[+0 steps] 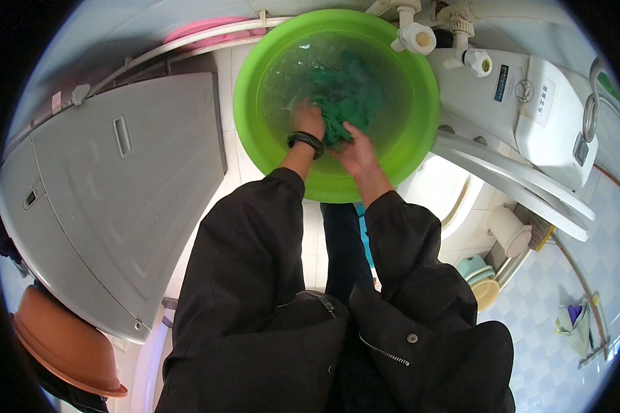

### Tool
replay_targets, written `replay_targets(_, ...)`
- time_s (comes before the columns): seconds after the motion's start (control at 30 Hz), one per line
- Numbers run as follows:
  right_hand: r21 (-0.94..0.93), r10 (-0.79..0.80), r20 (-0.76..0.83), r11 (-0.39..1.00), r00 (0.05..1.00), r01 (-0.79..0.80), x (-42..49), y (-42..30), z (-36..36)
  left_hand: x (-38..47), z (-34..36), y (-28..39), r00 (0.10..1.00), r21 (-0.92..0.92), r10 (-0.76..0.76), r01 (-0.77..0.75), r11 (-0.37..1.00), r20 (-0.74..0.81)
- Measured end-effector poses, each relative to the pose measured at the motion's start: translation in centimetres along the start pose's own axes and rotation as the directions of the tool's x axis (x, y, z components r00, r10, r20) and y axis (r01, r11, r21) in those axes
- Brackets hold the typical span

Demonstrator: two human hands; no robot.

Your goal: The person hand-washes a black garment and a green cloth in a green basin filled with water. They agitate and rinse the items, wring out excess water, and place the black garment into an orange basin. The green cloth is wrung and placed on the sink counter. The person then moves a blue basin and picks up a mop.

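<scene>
A large lime-green plastic basin holds cloudy water, and a green cloth lies partly sunk in it. My left hand, with a dark bangle on its wrist, dips into the water at the cloth's left edge; its fingertips are hidden. On the other side, my right hand grips a bunched part of the wet cloth between thumb and fingers. Both hands are close together, near the basin's front side. Whether the left fingers close on the cloth is hard to see, though they press against it.
A grey twin-tub washing machine stands at left, with an orange-brown basin beyond it. Water taps overhang the basin's upper right rim. To the right is a toilet with its lid and seat raised below a white cistern.
</scene>
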State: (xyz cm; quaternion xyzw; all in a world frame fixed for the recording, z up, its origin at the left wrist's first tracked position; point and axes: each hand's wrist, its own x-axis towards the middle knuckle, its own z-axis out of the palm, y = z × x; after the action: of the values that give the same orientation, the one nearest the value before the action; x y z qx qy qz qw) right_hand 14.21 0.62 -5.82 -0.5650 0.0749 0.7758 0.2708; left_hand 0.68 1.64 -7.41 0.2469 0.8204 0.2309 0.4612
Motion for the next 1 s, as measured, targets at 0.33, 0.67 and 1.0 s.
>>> replay_targets(0.33, 0.207, 0.034, -0.069, 0.978, 0.997, -0.019, 5.4, 0.1, -2.4, 1.0, 1.7, -1.8, 0.969, -0.282, -0.180, 0.223, 0.933, 0.169)
replay_targets(0.67, 0.335, 0.019, 0.116, 0.941, 0.993, -0.057, -2.4, -3.6, 0.8, -10.8, 2.4, 6.1, 0.628, 0.280, 0.771, -0.725, 0.630, -0.108)
replay_targets(1.0, 0.352, -0.137, 0.344, 0.936, 0.929, 0.007, -3.4, -1.4, 0.8, -8.3, 2.3, 3.5, 0.994, -0.158, 0.102, -0.095, 0.983, 0.033)
